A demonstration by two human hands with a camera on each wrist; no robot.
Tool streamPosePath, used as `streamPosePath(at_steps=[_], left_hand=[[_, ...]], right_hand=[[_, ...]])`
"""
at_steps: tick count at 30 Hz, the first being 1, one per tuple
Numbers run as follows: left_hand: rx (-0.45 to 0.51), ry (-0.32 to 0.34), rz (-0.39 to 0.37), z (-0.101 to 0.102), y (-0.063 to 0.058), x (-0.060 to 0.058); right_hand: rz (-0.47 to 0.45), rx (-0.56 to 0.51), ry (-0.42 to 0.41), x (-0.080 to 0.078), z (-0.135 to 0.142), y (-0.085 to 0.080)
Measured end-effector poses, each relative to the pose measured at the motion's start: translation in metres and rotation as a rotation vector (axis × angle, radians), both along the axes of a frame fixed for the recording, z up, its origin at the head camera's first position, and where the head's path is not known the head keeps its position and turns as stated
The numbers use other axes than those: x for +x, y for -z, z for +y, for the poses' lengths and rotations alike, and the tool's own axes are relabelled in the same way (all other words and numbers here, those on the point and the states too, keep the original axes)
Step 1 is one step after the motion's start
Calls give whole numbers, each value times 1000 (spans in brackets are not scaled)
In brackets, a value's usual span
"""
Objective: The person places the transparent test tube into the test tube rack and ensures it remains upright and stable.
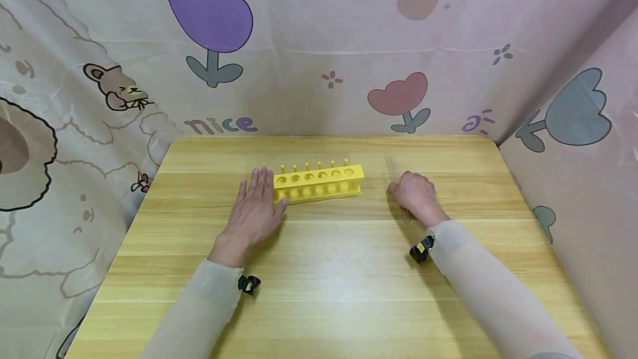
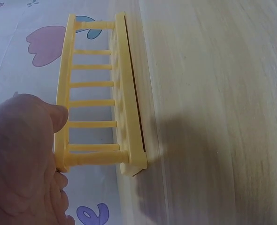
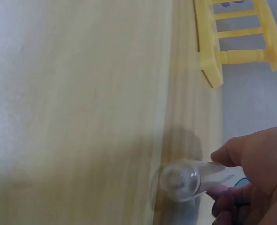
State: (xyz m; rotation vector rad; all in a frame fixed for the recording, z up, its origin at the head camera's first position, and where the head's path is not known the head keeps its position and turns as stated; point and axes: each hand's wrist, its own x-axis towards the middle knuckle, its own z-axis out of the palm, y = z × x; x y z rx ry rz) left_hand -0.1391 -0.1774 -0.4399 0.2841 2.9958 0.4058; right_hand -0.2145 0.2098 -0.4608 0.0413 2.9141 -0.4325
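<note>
A yellow test tube rack (image 1: pixel 319 179) with a row of round holes and a row of pegs behind them stands on the table. My left hand (image 1: pixel 254 209) rests against its left end, fingers straight and thumb near the front. The left wrist view shows the left thumb (image 2: pixel 58 117) by the upper plate of the rack (image 2: pixel 124 93). To the right of the rack, apart from it, my right hand (image 1: pixel 415 193) grips a clear test tube (image 1: pixel 391 166). One end of the test tube (image 3: pixel 180 180) points toward the right wrist camera, low over the table.
The light wooden table (image 1: pixel 324 281) extends toward me in front of the rack. A patterned curtain (image 1: pixel 309 26) hangs behind the table and along both sides. Small black cameras sit on both wrists.
</note>
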Motion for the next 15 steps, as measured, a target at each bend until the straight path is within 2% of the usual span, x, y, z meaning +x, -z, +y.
streamPosePath(at_steps=[5,10,15], left_hand=[[3,0,0,-1,0,0],[2,4,1,0,1,0],[2,8,-3,-1,1,0]], right_hand=[[73,-67,41,4,1,-16],[201,-109,58,10,3,-38],[319,-120,17,14,4,-50]])
